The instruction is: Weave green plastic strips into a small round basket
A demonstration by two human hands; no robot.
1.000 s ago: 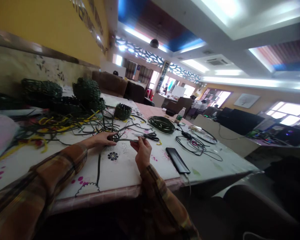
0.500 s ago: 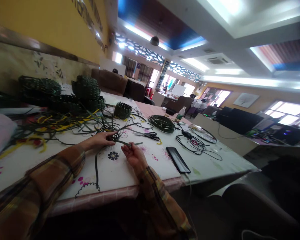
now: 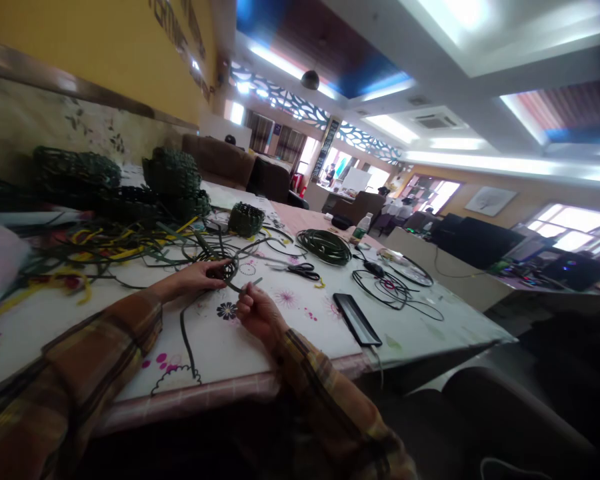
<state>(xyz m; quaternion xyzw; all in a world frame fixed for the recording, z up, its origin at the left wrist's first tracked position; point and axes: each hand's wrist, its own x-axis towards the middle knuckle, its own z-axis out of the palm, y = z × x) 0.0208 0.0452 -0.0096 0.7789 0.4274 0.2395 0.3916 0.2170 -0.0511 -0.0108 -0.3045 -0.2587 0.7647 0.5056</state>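
My left hand [image 3: 203,276] is closed on a small, partly woven basket [image 3: 225,269] of dark green strips, whose loose ends fan out behind and to the right. My right hand [image 3: 260,312] pinches a green strip [image 3: 234,287] that runs from the basket's near right side; a short end sticks out past the fingertips. One long strip [image 3: 186,337] hangs from under my left hand towards the table's front edge. Beyond my hands, scissors [image 3: 300,270] with black handles lie on the tablecloth, and a small finished-looking green basket [image 3: 246,220] stands upright.
Several dark green baskets [image 3: 173,177] are heaped at the back left, above tangled green and yellow strips [image 3: 115,243]. On the right lie a coil of green strip [image 3: 324,247], a bottle [image 3: 361,228], a looped black cable [image 3: 387,290] and a phone-like black device [image 3: 357,320].
My right hand has shifted slightly left and its fingers have closed tighter on the strip. The basket has turned or tilted a little in my left hand.
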